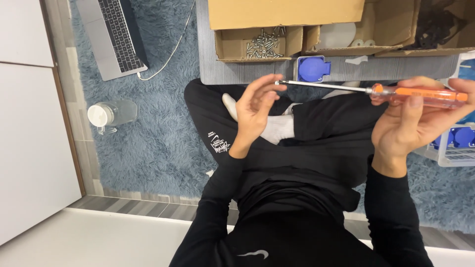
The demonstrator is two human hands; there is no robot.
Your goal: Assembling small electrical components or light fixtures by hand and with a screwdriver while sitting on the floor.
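Right hand: we see our right hand point(410, 123) wrapped around the orange handle of the screwdriver point(371, 90), thumb on the near side, fingers curled over the far side.
Left hand: our left hand point(255, 109) is raised with the fingertips pinched at the screwdriver's metal tip; we cannot tell whether a screw sits between them.
Screwdriver: we hold it level above our lap, handle at the right, long steel shaft running left to the tip at the left fingers.
Lap: we sit cross-legged in black trousers point(316, 148) and black long sleeves, with a white sock point(277, 128) showing just under the left hand.
Blue socket part: we note one round blue piece point(312, 68) on the grey board point(208, 59), just beyond the shaft.
Screw box: we count a small open cardboard box point(227, 47) of silver screws point(264, 42) at the board's far edge, near the left hand.
Other boxes: we see further cardboard boxes point(391, 24) to the right, one holding white parts, one holding black parts.
White tray: we find a white tray point(457, 155) with more blue pieces beside the right hand.
Rug: we sit on a shaggy blue rug point(148, 143).
Laptop: we list a grey laptop point(111, 37) well to the left, with a white cable point(173, 49) attached.
Jar: we note a clear jar with a white lid point(111, 114) on the rug, left of our knee.
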